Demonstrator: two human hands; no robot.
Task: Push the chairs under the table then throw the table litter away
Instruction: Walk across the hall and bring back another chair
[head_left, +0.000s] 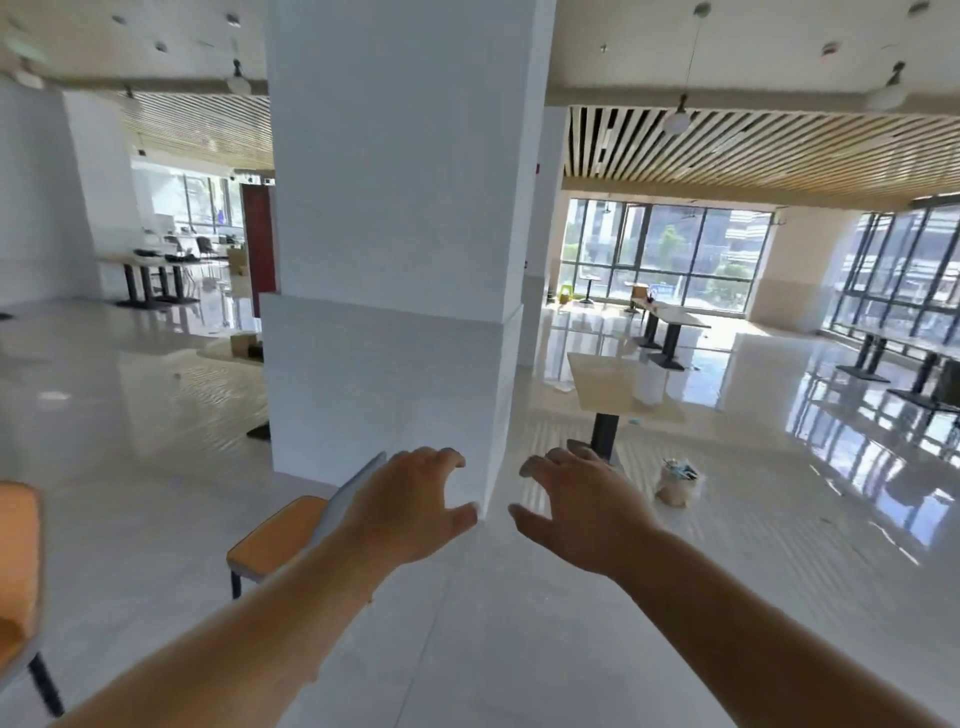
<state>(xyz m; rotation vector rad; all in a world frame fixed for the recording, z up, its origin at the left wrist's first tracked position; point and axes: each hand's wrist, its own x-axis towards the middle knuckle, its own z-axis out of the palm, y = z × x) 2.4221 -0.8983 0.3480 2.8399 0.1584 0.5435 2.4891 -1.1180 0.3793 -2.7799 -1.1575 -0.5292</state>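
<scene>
My left hand (410, 506) and my right hand (582, 512) are both stretched out in front of me, fingers spread, holding nothing. Just under and left of my left hand stands an orange-seated chair (275, 540) with a grey backrest, partly hidden by my forearm. A second orange chair (18, 566) shows at the left edge. A light-topped table (613, 389) on a dark pedestal stands ahead to the right with a white object on it. On the floor near that table sits a tied bag of litter (675, 480).
A wide white pillar (400, 260) rises straight ahead, close to my hands. More pedestal tables (675, 317) stand by the windows at the right and far left (145, 265). The glossy tiled floor spreads left and right of the pillar.
</scene>
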